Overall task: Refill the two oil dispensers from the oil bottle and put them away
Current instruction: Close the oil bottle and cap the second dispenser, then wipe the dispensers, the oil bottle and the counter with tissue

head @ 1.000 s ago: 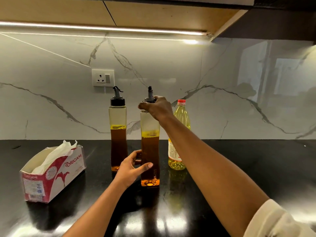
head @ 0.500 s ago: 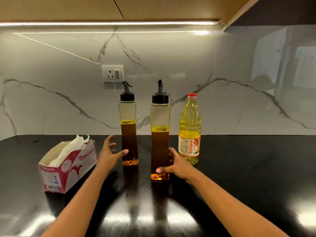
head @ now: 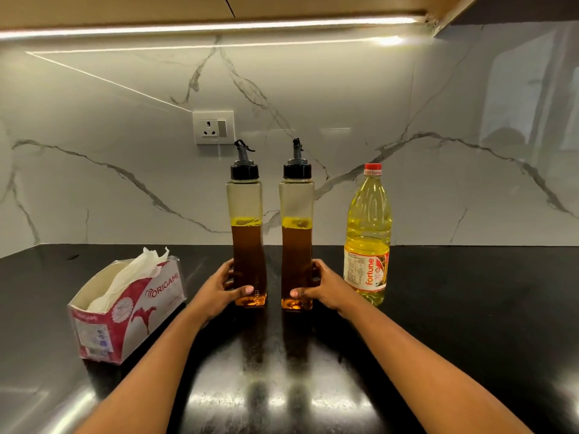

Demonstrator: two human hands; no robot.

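Since last frame the left hand (head: 219, 289) moved onto the left dispenser (head: 247, 214); its fingers now wrap the lower body. The right hand (head: 322, 289) grips the right dispenser (head: 296, 214) low too. Both stand upright on the desk (head: 470, 308), side by side, capped, amber oil about two-thirds up. The oil bottle (head: 368, 233) stands near right, capped, nearly full. An open tissue box (head: 125, 308) sits left, tissue sticking out.

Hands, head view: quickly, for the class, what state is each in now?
Left hand: holding the left clear square oil dispenser with black cap, low down.
Right hand: holding the right clear square oil dispenser.
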